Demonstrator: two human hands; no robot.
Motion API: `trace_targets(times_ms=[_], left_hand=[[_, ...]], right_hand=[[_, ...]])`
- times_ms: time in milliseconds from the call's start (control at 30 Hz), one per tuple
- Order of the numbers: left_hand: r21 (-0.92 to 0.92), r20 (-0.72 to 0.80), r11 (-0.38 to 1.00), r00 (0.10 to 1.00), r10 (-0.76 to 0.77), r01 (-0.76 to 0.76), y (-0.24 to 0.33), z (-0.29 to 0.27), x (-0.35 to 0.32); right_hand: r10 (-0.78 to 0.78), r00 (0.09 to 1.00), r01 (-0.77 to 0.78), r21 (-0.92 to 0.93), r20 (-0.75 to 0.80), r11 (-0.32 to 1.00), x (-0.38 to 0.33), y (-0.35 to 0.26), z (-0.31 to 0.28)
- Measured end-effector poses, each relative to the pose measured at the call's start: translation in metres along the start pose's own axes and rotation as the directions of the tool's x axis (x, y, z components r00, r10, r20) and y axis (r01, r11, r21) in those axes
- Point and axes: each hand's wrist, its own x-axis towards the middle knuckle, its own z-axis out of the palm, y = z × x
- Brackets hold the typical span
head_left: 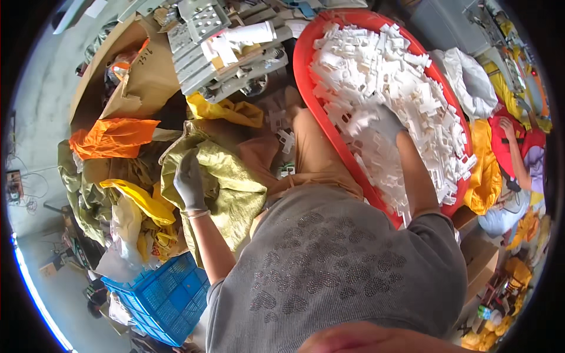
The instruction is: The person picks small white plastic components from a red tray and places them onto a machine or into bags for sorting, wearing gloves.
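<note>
My left hand (pixel 189 183), in a grey glove, is closed on the rim of an olive-green woven sack (pixel 232 203). The sack hangs with its mouth toward the hand, beside my left leg. To the right, my right hand (pixel 384 122), also in a grey glove, reaches into a heap of small white plastic parts (pixel 412 76). Its fingers blur into the white parts, so their pose and any grip are unclear. The heap fills a long oval red tub (pixel 307 73), which stands against my right leg.
A grey metal machine (pixel 206 59) stands ahead, beside an open cardboard box (pixel 144 76). Orange cloth (pixel 115 138) and yellow sacks (pixel 144 203) lie at left, above a blue plastic crate (pixel 168 300). A white sack (pixel 468 82) sits beyond the tub; another person's arm (pixel 517 156) shows at far right.
</note>
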Motion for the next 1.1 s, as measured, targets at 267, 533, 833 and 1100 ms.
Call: trace_targets(times_ms=[267,533,833,1100], left_hand=[[0.021,-0.049,0.867,0.865,0.499,-0.498,0.127,0.006,0.099],[-0.087,0.293,0.847,0.800,0.524,-0.524,0.163,0.034,0.181],[-0.487,0.029,0.831,0.946,0.322,-0.268,0.140,0.031,0.175],[-0.482,-0.231,0.871,0.973,-0.018,-0.098,0.062,-0.016,0.072]], right_hand=[[0.029,0.998,-0.033,-0.062,-0.059,0.998,-0.039,0.015,-0.012],[0.053,0.971,0.144,0.752,-0.232,0.644,-0.017,-0.095,-0.060],[-0.338,0.907,0.267,0.964,-0.252,-0.005,0.070,-0.226,-0.083],[-0.535,0.826,0.543,0.500,-0.174,0.675,0.109,-0.306,-0.060]])
